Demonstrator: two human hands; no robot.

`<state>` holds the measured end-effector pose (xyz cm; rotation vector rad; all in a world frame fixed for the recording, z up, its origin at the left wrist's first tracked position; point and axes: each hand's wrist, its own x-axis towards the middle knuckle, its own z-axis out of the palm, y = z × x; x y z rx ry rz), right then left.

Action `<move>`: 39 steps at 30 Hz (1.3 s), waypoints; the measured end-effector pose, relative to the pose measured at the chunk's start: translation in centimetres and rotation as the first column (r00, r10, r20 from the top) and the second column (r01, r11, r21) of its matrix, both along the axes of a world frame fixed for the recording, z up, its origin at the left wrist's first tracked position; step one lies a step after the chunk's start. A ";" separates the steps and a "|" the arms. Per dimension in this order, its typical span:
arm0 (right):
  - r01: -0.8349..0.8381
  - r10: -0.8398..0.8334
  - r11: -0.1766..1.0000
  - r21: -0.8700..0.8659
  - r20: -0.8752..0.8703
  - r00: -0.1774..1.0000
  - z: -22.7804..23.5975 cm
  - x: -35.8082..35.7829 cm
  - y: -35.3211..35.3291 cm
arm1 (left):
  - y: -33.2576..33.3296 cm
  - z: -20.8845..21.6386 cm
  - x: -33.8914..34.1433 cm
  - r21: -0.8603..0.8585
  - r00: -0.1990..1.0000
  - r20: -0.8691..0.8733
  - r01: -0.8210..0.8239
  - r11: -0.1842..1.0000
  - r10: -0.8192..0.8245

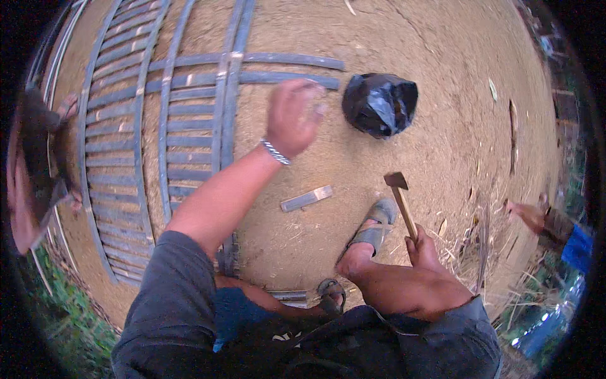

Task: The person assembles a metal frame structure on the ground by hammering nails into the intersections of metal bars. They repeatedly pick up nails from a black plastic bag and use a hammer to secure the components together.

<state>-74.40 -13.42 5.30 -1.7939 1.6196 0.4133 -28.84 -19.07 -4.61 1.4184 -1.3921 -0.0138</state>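
Observation:
My left hand [295,119], with a braided bracelet at the wrist, is raised beside the ends of the slatted frame's long strips and left of a black plastic bag [380,105]. Motion smears its fingers, so whether they hold anything is unclear. Low on the right, my right hand [425,250] is closed around the wooden handle of a hammer [404,205], its dark metal head pointing up and away. A short cut piece of wood or bamboo [306,198] lies on the soil between my hands.
A grey slatted frame [144,189] of wood or bamboo strips spreads over the left. My sandalled foot [372,228] is beside the hammer. One person stands at the far left edge; another person's limb [529,218] shows at right. Dry straw [483,252] litters the ground nearby.

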 end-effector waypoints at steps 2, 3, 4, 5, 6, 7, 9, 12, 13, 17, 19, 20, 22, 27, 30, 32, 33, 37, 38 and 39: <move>0.118 -0.121 0.990 0.073 0.038 0.992 0.1 0.6 0.2 | -3.9 1.8 -4.5 -0.152 0.967 0.042 0.254 0.955 -0.251; 0.135 -0.139 0.988 0.079 0.053 0.989 0.3 0.7 0.0 | -5.9 2.4 -6.2 -0.204 0.926 0.076 0.378 0.903 -0.370; 0.146 -0.154 0.985 0.095 0.081 0.985 0.2 0.3 -0.1 | -7.5 2.6 -8.4 -0.044 0.895 0.107 0.440 0.897 -0.434; 0.151 -0.159 0.985 0.085 0.099 0.982 -0.3 -0.3 -0.3 | -8.8 2.6 -10.0 0.132 0.863 0.134 0.471 0.872 -0.486; 0.151 -0.157 0.986 0.068 0.093 0.983 0.3 -1.0 -0.2 | -10.4 2.6 -11.5 0.471 0.844 0.195 0.367 0.802 -0.500; 0.161 -0.167 0.985 0.061 0.110 0.980 0.1 -2.1 0.5 | -11.5 2.4 -13.1 0.754 0.800 0.254 0.188 0.629 -0.543; 0.204 -0.215 0.974 0.095 0.132 0.968 -0.3 -2.6 0.9 | -12.5 -0.1 -12.3 0.817 0.880 0.227 0.062 0.574 -0.418; 0.251 -0.261 0.962 0.110 0.088 0.961 0.1 -3.6 1.3 | -12.3 -2.9 -11.2 0.812 0.889 0.288 -0.029 0.583 -0.357; 0.258 -0.266 0.960 0.110 0.064 0.962 0.2 -3.8 1.4 | -12.1 -3.4 -10.9 0.797 0.877 0.322 -0.047 0.602 -0.357; 0.254 -0.265 0.963 0.096 0.137 0.954 -1.5 -5.6 1.3 | -12.2 -3.7 -10.6 0.804 0.871 0.336 -0.065 0.592 -0.360; 0.385 -0.409 0.898 0.214 0.081 0.909 -2.6 -6.5 0.8 | -12.8 -3.6 -11.2 0.813 0.867 0.349 -0.091 0.575 -0.355; 0.411 -0.437 0.881 0.233 0.074 0.896 -2.8 -6.8 0.6 | -13.1 -3.5 -11.3 0.816 0.867 0.353 -0.101 0.570 -0.352; 0.421 -0.452 0.874 0.243 0.091 0.887 -3.3 -7.1 0.4 | -12.8 -3.2 -11.2 0.791 0.866 0.338 -0.049 0.610 -0.368; 0.358 -0.397 0.899 0.254 0.128 0.909 -3.5 -6.1 -0.7 | -10.2 -2.6 -11.0 0.503 0.953 0.089 0.209 0.839 -0.291; 0.296 -0.336 0.922 0.250 0.140 0.931 -3.8 -6.2 -1.0 | -4.3 -0.9 -12.7 0.418 0.941 -0.288 0.292 0.860 -0.180; 0.254 -0.294 0.930 0.265 0.126 0.947 -3.4 -5.5 -1.3 | 2.5 -0.2 -12.7 0.277 0.877 -0.470 0.260 0.925 -0.105; 0.229 -0.273 0.933 0.277 0.133 0.953 -3.3 -4.8 -1.5 | 5.9 -0.2 -12.7 0.392 0.828 -0.561 0.246 0.887 0.019; -0.029 -0.036 0.961 0.275 0.230 0.972 -4.5 -2.0 -3.2 | 19.3 -1.7 -12.7 0.638 0.422 -0.739 0.188 0.747 0.525; -0.112 0.045 0.956 0.271 0.242 0.969 -4.8 -0.4 -3.6 | 22.5 -2.6 -12.1 0.694 0.320 -0.713 0.193 0.694 0.624; -0.187 0.123 0.948 0.257 0.248 0.961 -4.7 1.0 -4.1 | 24.8 -2.3 -11.1 0.741 0.345 -0.660 0.151 0.655 0.667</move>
